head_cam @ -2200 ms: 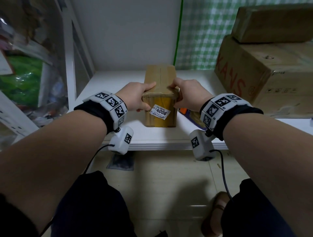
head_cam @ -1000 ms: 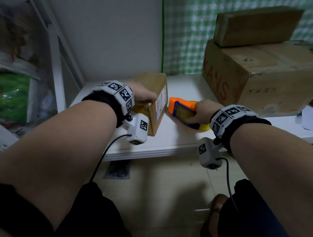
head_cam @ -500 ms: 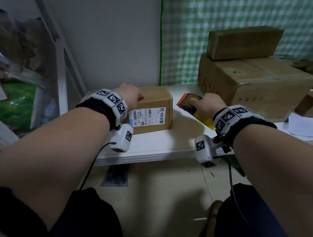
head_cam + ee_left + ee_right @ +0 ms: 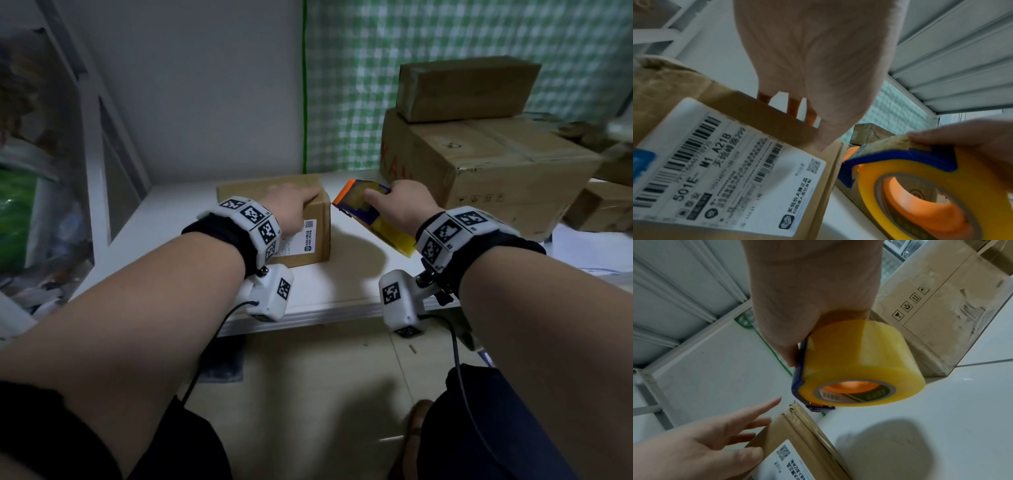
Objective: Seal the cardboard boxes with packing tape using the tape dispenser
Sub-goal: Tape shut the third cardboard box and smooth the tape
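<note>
A small cardboard box [image 4: 246, 190] with a white shipping label [image 4: 731, 178] on its near side lies on the white shelf [image 4: 342, 284]. My left hand [image 4: 294, 205] rests flat on the box's top, fingers straight and spread [image 4: 705, 443]. My right hand [image 4: 400, 205] grips the orange-and-blue tape dispenser [image 4: 356, 205], which carries a yellow tape roll [image 4: 859, 361]. It is held tilted above the shelf, just right of the box's right end [image 4: 803, 434]. A loose tape end sits under my right fingertip [image 4: 962, 134].
A large cardboard box [image 4: 496, 171] stands at the right on the shelf, with a smaller box [image 4: 462, 89] on top. More boxes and papers [image 4: 599, 212] lie at the far right. A white frame [image 4: 96, 137] and clutter border the left. Tiled floor lies below.
The small box was turned from end-on to sideways, its label now facing me. My right hand left the box, took the dispenser off the shelf and lifted it toward the box's right end.
</note>
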### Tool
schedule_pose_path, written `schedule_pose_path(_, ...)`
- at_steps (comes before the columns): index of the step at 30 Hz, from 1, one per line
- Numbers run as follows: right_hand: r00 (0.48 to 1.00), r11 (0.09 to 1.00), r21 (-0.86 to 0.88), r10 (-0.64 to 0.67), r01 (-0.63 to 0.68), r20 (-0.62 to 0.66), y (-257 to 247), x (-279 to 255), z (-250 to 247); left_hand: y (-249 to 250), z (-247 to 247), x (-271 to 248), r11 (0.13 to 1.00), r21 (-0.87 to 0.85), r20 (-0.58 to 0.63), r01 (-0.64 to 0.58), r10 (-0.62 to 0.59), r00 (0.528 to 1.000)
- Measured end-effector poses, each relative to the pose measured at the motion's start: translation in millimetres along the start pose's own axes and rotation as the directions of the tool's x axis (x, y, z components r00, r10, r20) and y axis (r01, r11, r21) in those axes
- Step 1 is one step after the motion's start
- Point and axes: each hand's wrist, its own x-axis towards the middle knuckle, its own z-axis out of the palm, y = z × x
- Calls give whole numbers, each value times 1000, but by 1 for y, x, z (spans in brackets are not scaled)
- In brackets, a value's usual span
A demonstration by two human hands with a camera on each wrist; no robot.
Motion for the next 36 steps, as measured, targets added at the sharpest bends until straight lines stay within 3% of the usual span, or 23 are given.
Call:
schedule_pose_path(5, 1000, 1000, 9, 4, -4, -1, 3, 1, -2, 7, 8, 8, 999, -11, 31, 36, -36, 999)
schedule_pose_path(18, 996, 998, 27, 57, -55, -72, -3, -4, 1, 3, -1, -16, 966, -203, -6, -159, 161, 987)
schedule_pose_path(23, 993, 998, 34, 56, -53, -108, -8, -12, 0, -2, -4, -27, 931, -306, -84, -198, 181, 980)
schedule_pose_path(29, 988, 998, 59, 41, -32, -149, -16, -20, -8, -6, 1, -38, 945, -303, -204, -121, 60, 977)
schedule_pose_path(33, 988, 994, 101, 42, -27, -150, -20, -23, -8, -15, -1, -44, 954, -291, -93, 68, -99, 991)
schedule_pose_path(36, 986, 987, 156, 46, -21, -160, -23, -25, -8, -19, -4, -48, 951, -294, -38, 96, -112, 993)
